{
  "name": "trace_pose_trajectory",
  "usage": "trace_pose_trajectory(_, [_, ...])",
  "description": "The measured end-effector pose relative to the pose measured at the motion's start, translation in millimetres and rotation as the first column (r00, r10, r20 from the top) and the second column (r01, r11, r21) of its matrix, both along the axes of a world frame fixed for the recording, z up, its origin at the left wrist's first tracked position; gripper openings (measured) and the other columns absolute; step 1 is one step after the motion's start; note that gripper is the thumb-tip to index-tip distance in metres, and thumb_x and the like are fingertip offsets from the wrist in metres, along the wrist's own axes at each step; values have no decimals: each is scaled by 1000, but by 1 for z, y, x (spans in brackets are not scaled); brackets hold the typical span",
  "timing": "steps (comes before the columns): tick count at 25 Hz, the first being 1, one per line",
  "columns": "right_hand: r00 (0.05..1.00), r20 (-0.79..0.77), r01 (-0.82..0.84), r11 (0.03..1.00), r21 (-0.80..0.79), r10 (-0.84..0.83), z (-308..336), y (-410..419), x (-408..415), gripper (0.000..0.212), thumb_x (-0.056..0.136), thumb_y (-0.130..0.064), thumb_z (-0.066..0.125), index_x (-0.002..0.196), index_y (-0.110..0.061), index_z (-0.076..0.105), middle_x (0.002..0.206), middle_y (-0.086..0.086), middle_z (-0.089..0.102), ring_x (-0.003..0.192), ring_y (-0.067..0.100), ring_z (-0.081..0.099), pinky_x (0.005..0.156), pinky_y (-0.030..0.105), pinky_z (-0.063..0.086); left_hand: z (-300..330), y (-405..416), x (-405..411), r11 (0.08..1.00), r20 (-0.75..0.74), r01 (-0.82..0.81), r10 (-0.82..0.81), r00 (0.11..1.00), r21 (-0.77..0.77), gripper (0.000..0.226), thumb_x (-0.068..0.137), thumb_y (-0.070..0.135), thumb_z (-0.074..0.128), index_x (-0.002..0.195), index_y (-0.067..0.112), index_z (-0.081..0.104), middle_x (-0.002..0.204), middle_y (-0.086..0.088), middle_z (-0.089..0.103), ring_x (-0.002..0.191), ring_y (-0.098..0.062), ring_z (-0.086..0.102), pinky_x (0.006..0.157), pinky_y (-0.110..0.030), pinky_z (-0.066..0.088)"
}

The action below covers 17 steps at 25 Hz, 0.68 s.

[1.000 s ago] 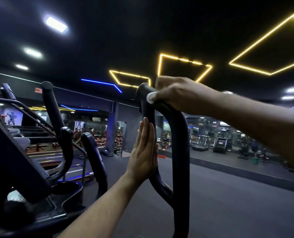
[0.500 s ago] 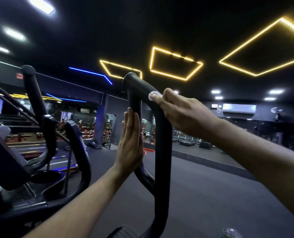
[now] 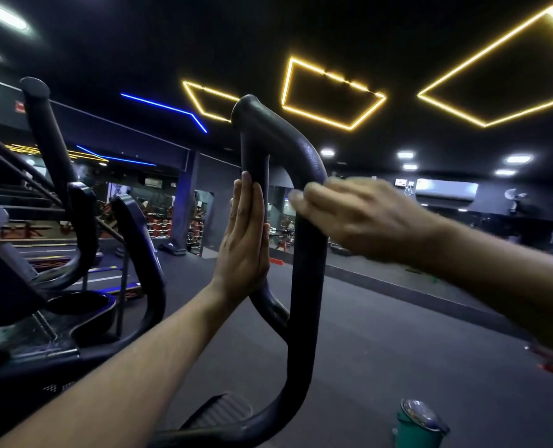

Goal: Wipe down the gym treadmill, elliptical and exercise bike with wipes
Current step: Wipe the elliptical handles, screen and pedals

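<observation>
Left hand flat, fingers straight, against inner bar of black elliptical handle; blurred right hand laid over outer bar; green canister on floor.

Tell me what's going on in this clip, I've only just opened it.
A person in a dim gym is wiping the black looped handlebar of an elliptical machine. The left hand rests flat, fingers straight, against the loop's inner upright bar. The right hand lies over the outer bar just below the top bend, too blurred to show a wipe. A green lidded tub stands on the grey floor at the lower right.
</observation>
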State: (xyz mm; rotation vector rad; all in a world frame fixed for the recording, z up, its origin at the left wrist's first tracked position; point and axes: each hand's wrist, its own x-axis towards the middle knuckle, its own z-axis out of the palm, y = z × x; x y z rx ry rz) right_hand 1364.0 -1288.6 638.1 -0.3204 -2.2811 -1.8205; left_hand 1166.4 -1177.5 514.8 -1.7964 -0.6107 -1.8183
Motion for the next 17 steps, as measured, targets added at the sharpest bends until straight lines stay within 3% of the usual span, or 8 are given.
trace_pose_trajectory(4, [994,-77,76,997,-26,-78,27,-6,-18,38,104,-10,48,141,0,47,119,12,53,89,23,55,62,38,55,-1,-1,1,1000,5,-5,6,1000,-23,60,102,0,38,156,-7,11,165,-20,0,156,-29,-4,128,-42,2])
trace_pose_trajectory(9, [984,-132,97,984,-150,-117,-44,-2,-9,36,108,-11,26,131,1,52,114,10,49,88,25,50,63,44,55,-3,-4,-1,999,-12,-22,22,1000,-27,61,103,0,39,153,-9,6,164,-21,-1,156,-24,-8,127,-41,1])
trace_pose_trajectory(12, [979,-153,100,968,-230,-137,-96,1,-2,31,106,-7,33,125,1,56,107,8,51,81,24,50,57,42,54,-3,-5,0,999,-12,-20,20,1000,-29,58,104,2,37,152,-12,9,163,-23,1,156,-23,-8,127,-43,2])
trace_pose_trajectory(15, [973,-212,29,953,-301,-97,-112,-1,7,30,104,-8,42,130,-4,57,105,6,51,81,24,48,61,41,53,-5,-4,0,999,-12,-34,34,999,-23,56,105,4,35,152,-14,10,164,-22,0,156,-25,-7,127,-47,5])
trace_pose_trajectory(17, [936,-351,-117,961,-249,23,-94,-7,15,30,103,-7,48,130,-8,61,98,5,55,81,24,49,67,40,51,-5,-4,1,999,-4,-23,23,1000,-30,57,104,1,36,153,-11,9,164,-21,0,156,-28,-5,127,-48,6])
